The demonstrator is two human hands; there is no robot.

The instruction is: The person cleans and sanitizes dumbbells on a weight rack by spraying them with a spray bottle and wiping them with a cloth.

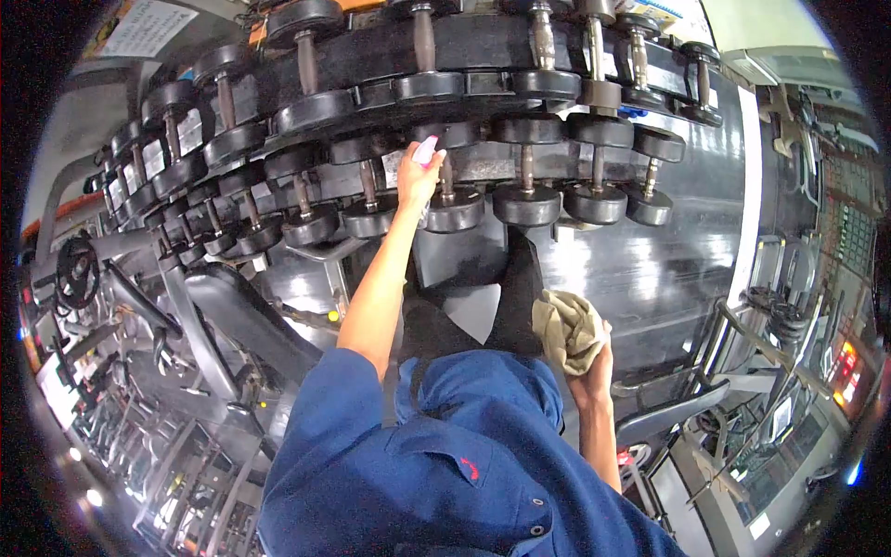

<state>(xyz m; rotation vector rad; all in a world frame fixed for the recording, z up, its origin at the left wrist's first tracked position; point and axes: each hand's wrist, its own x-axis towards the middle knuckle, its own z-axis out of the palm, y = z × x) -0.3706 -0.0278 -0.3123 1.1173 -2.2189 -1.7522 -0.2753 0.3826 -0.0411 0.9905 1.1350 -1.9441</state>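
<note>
My left hand [419,178] is stretched out to the lower row of dumbbells, its fingers closed round a spray bottle [427,149] with a white and pink head. Most of the bottle's body is hidden by the hand and wrist. Just behind and beside that hand is a black dumbbell [453,212] with a metal handle. Another dumbbell [369,219] lies to its left, and one more [526,205] to its right. Down by my right thigh, my right hand [592,371] grips a crumpled khaki cloth [568,331], away from the rack.
An upper row of dumbbells [424,86] runs along the rack above the lower one. A black padded bench [246,320] stands at my left. Gym machines [784,316] line the right side, beyond the shiny dark floor [687,251]. A paper sign [147,26] is at upper left.
</note>
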